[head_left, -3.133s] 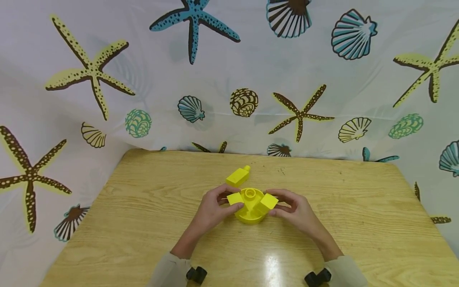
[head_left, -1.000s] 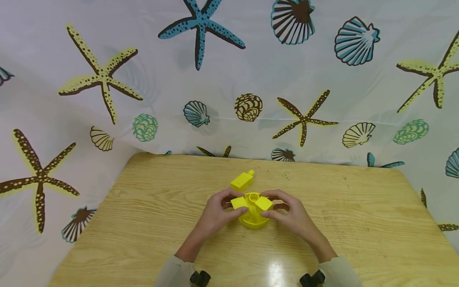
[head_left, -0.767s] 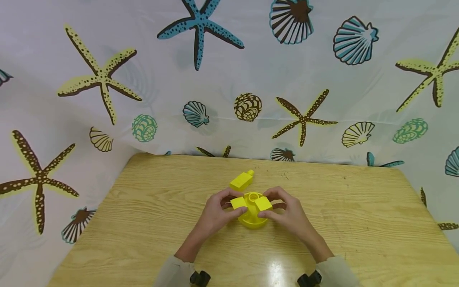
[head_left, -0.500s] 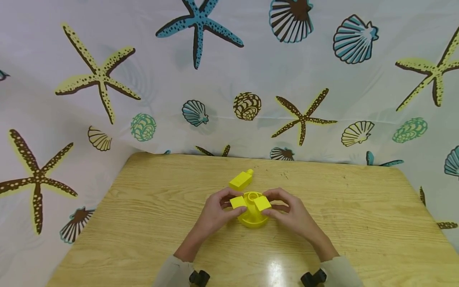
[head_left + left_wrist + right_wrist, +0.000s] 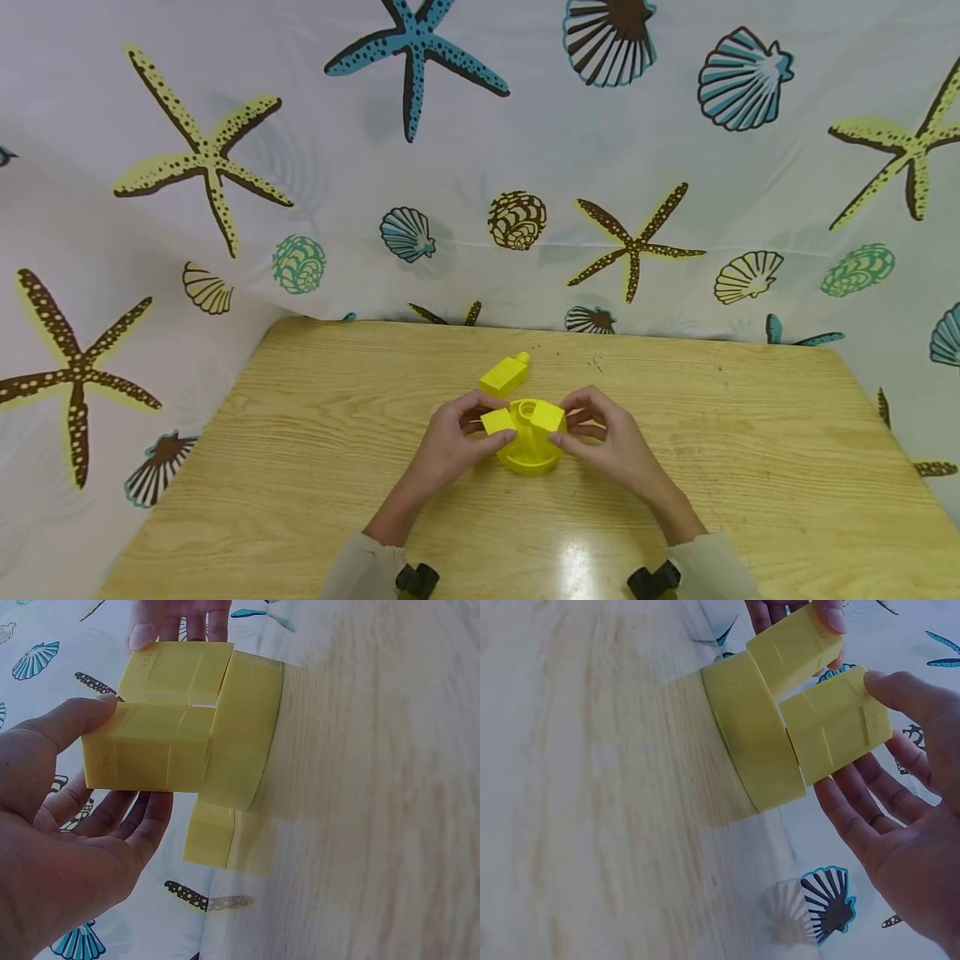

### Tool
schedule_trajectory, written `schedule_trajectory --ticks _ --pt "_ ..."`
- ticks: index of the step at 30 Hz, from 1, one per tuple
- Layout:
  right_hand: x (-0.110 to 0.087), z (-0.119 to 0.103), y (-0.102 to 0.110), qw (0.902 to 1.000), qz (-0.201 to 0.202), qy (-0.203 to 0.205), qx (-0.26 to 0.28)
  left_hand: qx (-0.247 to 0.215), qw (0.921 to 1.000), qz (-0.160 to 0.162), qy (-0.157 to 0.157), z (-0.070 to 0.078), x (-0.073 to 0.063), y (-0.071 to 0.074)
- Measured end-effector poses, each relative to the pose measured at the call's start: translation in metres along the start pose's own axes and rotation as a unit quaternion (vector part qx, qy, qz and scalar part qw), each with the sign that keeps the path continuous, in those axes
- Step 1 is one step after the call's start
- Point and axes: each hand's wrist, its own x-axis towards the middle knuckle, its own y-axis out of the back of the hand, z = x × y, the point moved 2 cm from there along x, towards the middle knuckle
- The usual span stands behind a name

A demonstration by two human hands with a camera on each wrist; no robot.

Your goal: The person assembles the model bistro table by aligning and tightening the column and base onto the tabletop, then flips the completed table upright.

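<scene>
A shallow round yellow dish (image 5: 528,463) with a raised ring at its back sits on the table, between both hands. My left hand (image 5: 452,435) grips a yellow block (image 5: 150,750) between thumb and fingers at the dish's left side. Opposite it, my right hand (image 5: 617,437) pinches a second yellow block (image 5: 838,726) by its upper end. Both blocks stand upright with their lower ends at the dish, and the wrist views show them side by side. Their lower ends are hidden by the dish wall (image 5: 751,735).
A third yellow block (image 5: 502,377) with a small round knob lies on the wooden table (image 5: 315,467) just behind the dish. A white cloth (image 5: 465,175) printed with starfish and shells hangs at the table's back and sides.
The right hand has moved its block inward, closer to the left block and the ring, and it leans outward less. The left hand keeps its grip with little motion. The head view has shifted slightly.
</scene>
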Motion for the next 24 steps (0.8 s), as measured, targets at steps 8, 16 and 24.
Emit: schedule_trajectory --ticks 8,16,24 --pt "0.0028 0.0002 -0.0061 0.9984 -0.009 0.028 -0.049 -0.001 1.0000 -0.004 -0.001 0.0006 0.0001 -0.0001" --pt "0.0031 0.0012 -0.0061 0.9978 0.003 0.017 -0.065 -0.003 1.0000 -0.007 -0.001 0.0009 -0.0008 0.0006" --pt "0.0013 0.0009 0.0017 0.9999 -0.003 0.002 0.010 0.001 1.0000 -0.002 0.004 0.0015 -0.0004 -0.0002"
